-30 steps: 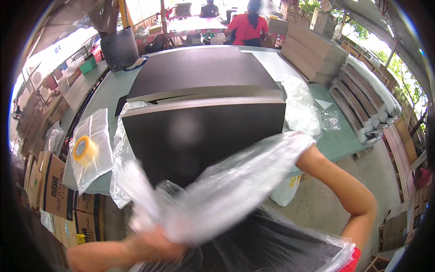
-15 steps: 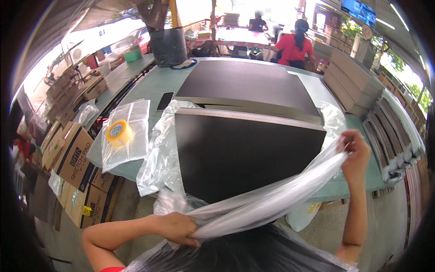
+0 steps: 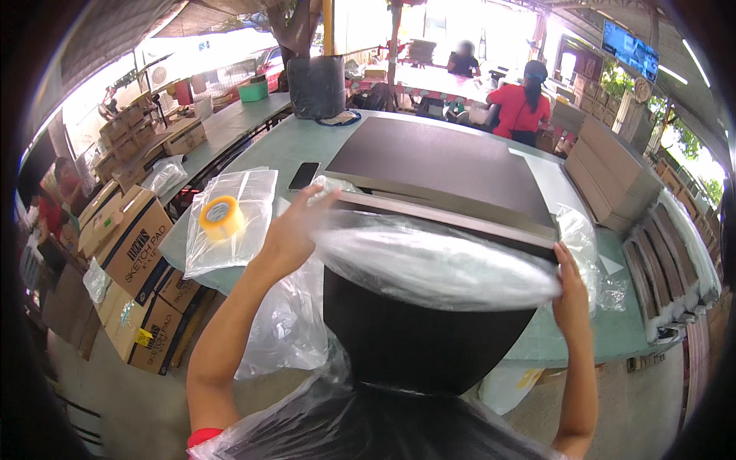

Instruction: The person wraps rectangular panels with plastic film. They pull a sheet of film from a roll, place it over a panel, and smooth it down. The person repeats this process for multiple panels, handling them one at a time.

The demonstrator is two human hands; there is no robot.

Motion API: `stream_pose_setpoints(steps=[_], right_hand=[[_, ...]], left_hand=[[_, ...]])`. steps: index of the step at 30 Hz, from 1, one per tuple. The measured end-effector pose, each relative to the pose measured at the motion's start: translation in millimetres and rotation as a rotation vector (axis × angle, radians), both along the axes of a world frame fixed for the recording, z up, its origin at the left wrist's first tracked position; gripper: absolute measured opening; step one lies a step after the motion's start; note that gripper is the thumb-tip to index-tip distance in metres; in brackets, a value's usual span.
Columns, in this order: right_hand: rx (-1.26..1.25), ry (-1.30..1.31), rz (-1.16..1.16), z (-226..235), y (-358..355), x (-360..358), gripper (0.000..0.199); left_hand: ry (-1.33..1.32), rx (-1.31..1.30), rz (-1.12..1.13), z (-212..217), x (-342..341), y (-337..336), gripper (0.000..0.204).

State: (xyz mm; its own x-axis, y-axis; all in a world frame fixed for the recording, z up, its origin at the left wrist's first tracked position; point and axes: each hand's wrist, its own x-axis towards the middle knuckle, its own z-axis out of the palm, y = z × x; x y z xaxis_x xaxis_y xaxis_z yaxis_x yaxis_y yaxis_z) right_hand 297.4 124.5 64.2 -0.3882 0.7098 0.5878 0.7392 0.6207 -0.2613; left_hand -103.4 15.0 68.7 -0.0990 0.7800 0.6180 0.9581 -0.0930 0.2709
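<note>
A stack of large black boards (image 3: 414,337) leans against the near edge of the table, with its top edge facing up. Clear plastic film (image 3: 445,268) is stretched in a bunched band across the upper part of the stack, and more of it drapes low in front of me. My left hand (image 3: 287,241), partly blurred, is closed on the film at the stack's upper left corner. At the right edge, my right hand (image 3: 572,295) grips the other end, fingers against the board's side. Behind lies a second stack of black boards (image 3: 445,157), flat on the table.
A yellow tape roll (image 3: 221,218) lies on folded clear plastic bags (image 3: 257,188), near a dark phone (image 3: 304,176). Grey boards (image 3: 613,172) and a plastic-wrapped stack (image 3: 667,261) stand at right. Cartons (image 3: 138,245) are piled at left. A person in red (image 3: 521,107) sits beyond the table.
Both hands have moved forward and the film has come up from low in front of me over the stack's top part. My left hand has risen to the upper left corner.
</note>
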Motion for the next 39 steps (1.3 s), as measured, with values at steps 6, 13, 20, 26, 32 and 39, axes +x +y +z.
stream_pose_setpoints(steps=[6,13,20,26,32,39], right_hand=[[0.266,-0.053,-0.17,-5.0,-49.4,19.0,0.047],[-0.145,0.477,0.096,20.7,-51.4,63.1,0.019],[-1.208,1.31,0.517,-103.7,-52.6,75.6,0.038],[-1.786,0.931,-0.157,-339.0,-91.6,110.2,0.022],[-1.351,0.147,-0.265,-399.8,-88.7,112.8,0.017],[-0.746,-0.201,0.006,-389.1,-61.3,127.3,0.01]], left_hand=[[0.115,0.274,0.077,-16.7,21.8,-36.7,0.044],[-0.002,0.175,-0.235,20.8,0.0,-59.7,0.04],[-1.538,-0.771,-0.601,-93.3,-73.2,-75.7,0.049],[-1.387,-1.069,-0.096,-272.7,-22.1,-132.0,0.034],[-1.542,-0.998,-0.187,-276.3,-6.4,-119.4,0.035],[-0.567,-1.364,-0.484,-245.4,-3.2,-126.8,0.036]])
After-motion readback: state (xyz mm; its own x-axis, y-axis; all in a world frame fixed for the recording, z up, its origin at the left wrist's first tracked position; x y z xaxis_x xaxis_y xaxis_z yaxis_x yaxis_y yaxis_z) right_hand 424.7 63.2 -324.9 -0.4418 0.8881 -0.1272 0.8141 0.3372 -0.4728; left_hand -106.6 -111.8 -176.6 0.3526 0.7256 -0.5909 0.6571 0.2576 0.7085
